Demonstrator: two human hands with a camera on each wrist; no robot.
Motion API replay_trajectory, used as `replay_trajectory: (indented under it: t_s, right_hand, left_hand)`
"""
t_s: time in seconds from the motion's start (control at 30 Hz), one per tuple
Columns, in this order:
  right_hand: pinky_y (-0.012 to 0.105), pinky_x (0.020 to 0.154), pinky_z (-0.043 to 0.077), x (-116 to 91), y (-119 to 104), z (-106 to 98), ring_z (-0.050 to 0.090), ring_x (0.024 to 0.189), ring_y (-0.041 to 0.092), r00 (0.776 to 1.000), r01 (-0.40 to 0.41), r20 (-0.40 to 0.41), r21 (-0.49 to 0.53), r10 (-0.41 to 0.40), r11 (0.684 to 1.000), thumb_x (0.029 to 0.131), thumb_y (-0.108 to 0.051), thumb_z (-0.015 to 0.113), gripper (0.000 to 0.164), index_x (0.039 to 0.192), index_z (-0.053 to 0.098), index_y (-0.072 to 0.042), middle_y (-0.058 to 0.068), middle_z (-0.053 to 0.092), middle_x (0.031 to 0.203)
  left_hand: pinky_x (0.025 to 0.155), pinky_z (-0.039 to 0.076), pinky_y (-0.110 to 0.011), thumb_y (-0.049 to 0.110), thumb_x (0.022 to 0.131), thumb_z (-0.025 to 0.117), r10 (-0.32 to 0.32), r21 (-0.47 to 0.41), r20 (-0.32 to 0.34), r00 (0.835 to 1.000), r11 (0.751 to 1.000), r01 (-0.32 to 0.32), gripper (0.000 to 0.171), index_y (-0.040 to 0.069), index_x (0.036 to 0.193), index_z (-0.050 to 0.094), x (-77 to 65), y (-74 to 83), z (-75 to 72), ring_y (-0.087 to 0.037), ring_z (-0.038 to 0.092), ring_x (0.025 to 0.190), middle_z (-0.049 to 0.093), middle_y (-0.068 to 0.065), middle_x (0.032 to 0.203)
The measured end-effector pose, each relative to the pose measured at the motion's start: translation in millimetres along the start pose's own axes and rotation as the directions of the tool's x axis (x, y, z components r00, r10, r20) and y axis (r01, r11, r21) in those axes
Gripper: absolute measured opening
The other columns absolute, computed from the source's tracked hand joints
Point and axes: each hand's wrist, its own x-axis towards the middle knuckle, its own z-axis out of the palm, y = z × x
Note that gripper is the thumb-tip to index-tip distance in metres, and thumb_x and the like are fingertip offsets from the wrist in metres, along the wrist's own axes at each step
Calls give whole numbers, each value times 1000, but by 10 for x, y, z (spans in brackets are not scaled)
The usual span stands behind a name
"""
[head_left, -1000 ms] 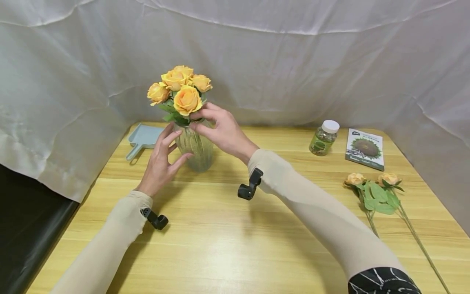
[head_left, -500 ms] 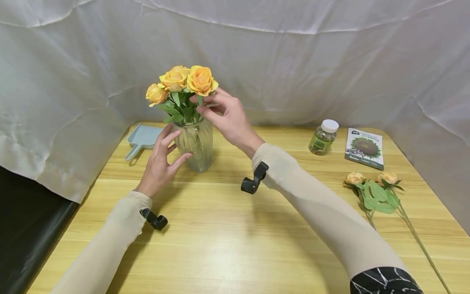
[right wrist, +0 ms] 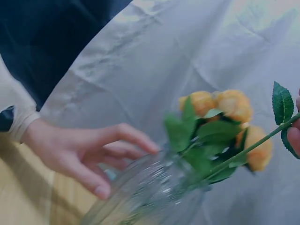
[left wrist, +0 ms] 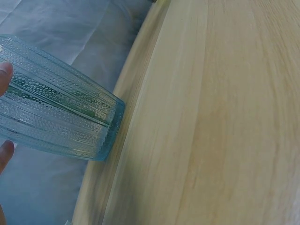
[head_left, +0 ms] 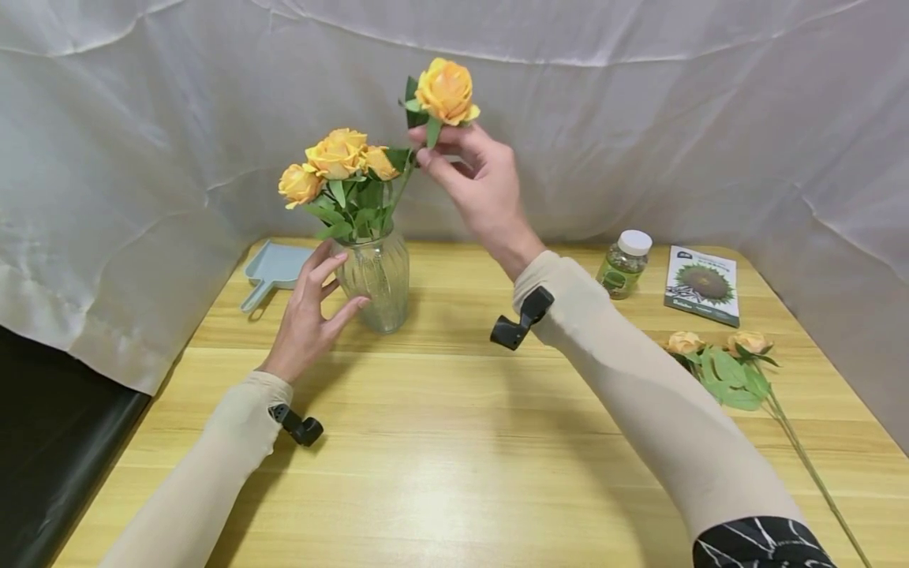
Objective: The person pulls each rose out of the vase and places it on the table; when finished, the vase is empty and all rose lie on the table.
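Observation:
A ribbed clear glass vase (head_left: 386, 280) stands upright on the table, holding several yellow roses (head_left: 337, 155). My left hand (head_left: 298, 327) holds the vase's left side, with fingers and thumb spread around it. In the left wrist view the lower part of the vase (left wrist: 61, 110) shows, and only fingertips enter at the left edge. Above and right of the vase, my right hand (head_left: 490, 189) pinches one yellow rose (head_left: 447, 93) by its stem just under the bloom. That rose's green stem (right wrist: 255, 145) slants down into the vase mouth in the right wrist view.
Behind the vase at left lies a pale blue dustpan (head_left: 273, 268). At right are a white-capped jar (head_left: 623, 267), a sunflower seed packet (head_left: 701, 285) and two paler roses (head_left: 731, 375) lying flat. A grey-white curtain (head_left: 568, 142) surrounds the table (head_left: 426, 457).
My right hand has risen and moved right, drawing one yellow rose up, partly out of the vase. The left hand has stayed at the vase.

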Motion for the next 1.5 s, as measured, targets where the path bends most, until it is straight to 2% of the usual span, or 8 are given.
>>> replay_trajectory:
  t_s: [0.33,0.57,0.67,0.77,1.0,1.17,1.33,1.5]
  right_hand:
    - [35,91,69,133,-233,-301,74,97,20,979,125,-172,96,-107,988,99,10,72,14,112,76,6,15,79,118]
    - [36,88,69,151,-323,-556,71,88,20,961,164,-249,154,-122,974,99,11,69,16,107,78,0,12,79,110]
    - [34,86,69,140,-342,-683,72,88,19,954,175,-270,133,-134,976,99,10,70,16,107,79,-1,11,79,107]
    - [32,85,69,96,-334,-831,75,91,19,953,159,-274,89,-129,983,99,10,71,17,107,79,-1,10,80,107]
    - [27,84,70,-101,-284,-1195,77,90,19,966,-5,-256,83,26,997,96,11,75,15,108,78,3,12,80,113]
    - [28,82,71,-274,-282,-1417,77,88,19,971,-38,-232,67,53,997,95,11,77,13,107,77,6,13,81,112]
    - [28,82,72,-432,-346,-1589,78,90,19,979,-66,-189,29,70,997,96,11,76,18,114,76,8,13,78,115]
    - [24,84,70,-632,-415,-1705,77,93,17,982,-156,-118,-65,147,986,98,4,77,22,120,75,6,12,77,118]
  left_hand:
    - [118,57,-55,-6,93,83,4,-7,0,1000,1000,-4,78,6,157,40,-2,-9,-6,-46,43,156,29,-25,175]
    - [117,57,-57,-7,92,82,10,-5,2,1000,1000,-10,78,6,157,40,-11,-14,-10,-47,45,154,29,-26,175]
    - [116,58,-57,-7,92,82,12,-1,1,1000,1000,-12,78,6,157,40,-12,-14,-7,-47,45,154,29,-26,175]
    - [115,58,-57,-6,93,82,13,3,5,1000,1000,-13,78,6,157,40,-9,-12,0,-47,44,154,29,-26,175]
    - [116,58,-56,-6,93,82,6,-7,2,1000,1000,-6,78,7,157,40,-7,-14,10,-46,43,155,29,-24,175]
    - [117,57,-55,-7,93,82,4,-16,1,1000,1000,-4,78,6,157,40,-14,-18,11,-46,44,155,28,-25,175]
    - [117,57,-54,-6,93,81,-1,-17,4,1000,1000,1,78,6,158,40,-14,-14,8,-46,44,155,28,-24,176]
    - [118,56,-54,-6,94,81,-2,-17,6,1000,1000,2,77,6,158,39,-13,-12,4,-45,43,156,28,-23,176]
